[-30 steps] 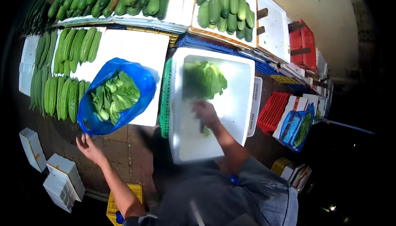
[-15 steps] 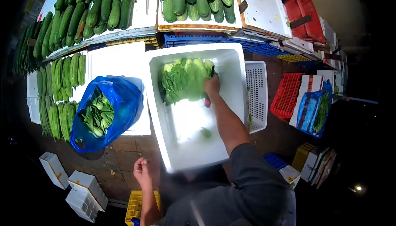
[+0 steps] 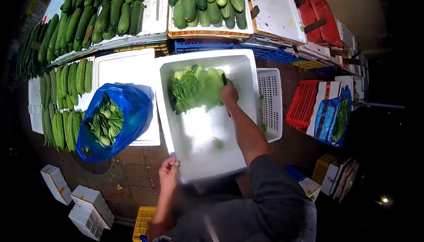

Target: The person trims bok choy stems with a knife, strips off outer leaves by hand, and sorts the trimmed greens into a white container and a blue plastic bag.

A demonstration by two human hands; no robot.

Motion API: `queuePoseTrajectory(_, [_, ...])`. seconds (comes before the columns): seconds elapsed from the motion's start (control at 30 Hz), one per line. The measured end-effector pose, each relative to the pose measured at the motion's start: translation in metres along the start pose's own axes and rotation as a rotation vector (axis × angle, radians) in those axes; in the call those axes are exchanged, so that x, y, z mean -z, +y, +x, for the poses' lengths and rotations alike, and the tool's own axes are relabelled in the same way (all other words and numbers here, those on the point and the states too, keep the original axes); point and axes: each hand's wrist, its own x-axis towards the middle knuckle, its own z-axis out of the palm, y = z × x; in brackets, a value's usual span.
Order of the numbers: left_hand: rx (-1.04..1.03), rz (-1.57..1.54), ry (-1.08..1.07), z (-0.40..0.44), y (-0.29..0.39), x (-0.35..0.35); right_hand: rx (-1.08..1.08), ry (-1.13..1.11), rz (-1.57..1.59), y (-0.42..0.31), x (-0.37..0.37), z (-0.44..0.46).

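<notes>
Inside the white foam box (image 3: 198, 165), leafy greens (image 3: 187, 90) lie along the far side. My right hand (image 3: 229, 94) is closed around a knife (image 3: 224, 79) with a dark blade, at the right end of the greens. A small loose leaf (image 3: 217, 143) rests lower on the box floor. My left hand (image 3: 169, 168) is at the box's near left corner, its fingers curled close to the rim; whether they grip it is unclear. To the left, a blue plastic bag (image 3: 134, 109) stands open with more greens (image 3: 106, 120) in it.
Ridged gourds (image 3: 62, 127) lie left of the bag. Cucumbers (image 3: 212, 3) and long green gourds (image 3: 79, 26) fill trays along the back. A white perforated basket (image 3: 270, 103) is right of the box. Red crates (image 3: 302, 105) stand farther right, foam boxes (image 3: 90, 204) at lower left.
My left hand has moved from beside the blue bag to the foam box's near left corner. My right hand has gone from the box's middle up to the right end of the greens.
</notes>
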Motion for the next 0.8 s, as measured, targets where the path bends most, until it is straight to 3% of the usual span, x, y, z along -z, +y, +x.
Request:
queuePoseTrajectory(0.1, [0.039, 0.021, 0.031, 0.000, -0.015, 0.017, 0.073, -0.020, -0.118, -0.008, 0.003, -0.004])
queuePoseTrajectory(0.27, [-0.001, 0.085, 0.050, -0.003, -0.020, 0.041, -0.018, 0.028, 0.067, -0.027, 0.007, 0.000])
queuePoseTrajectory(0.47, [0.033, -0.020, 0.046, 0.003, -0.013, 0.043, 0.110, 0.100, 0.071, -0.035, 0.012, 0.014])
queuePoseTrajectory(0.6, [0.033, -0.067, -0.025, 0.007, 0.007, 0.028, 0.034, -0.003, 0.269, -0.031, 0.023, 0.033])
queuePoseTrajectory(0.7, [0.028, -0.076, -0.129, 0.015, 0.006, 0.018, 0.113, -0.220, 0.150, -0.035, 0.042, 0.021])
queuePoseTrajectory(0.8, [0.071, -0.128, -0.143, 0.017, 0.011, 0.014, 0.112, -0.050, 0.162, -0.027, 0.019, 0.020])
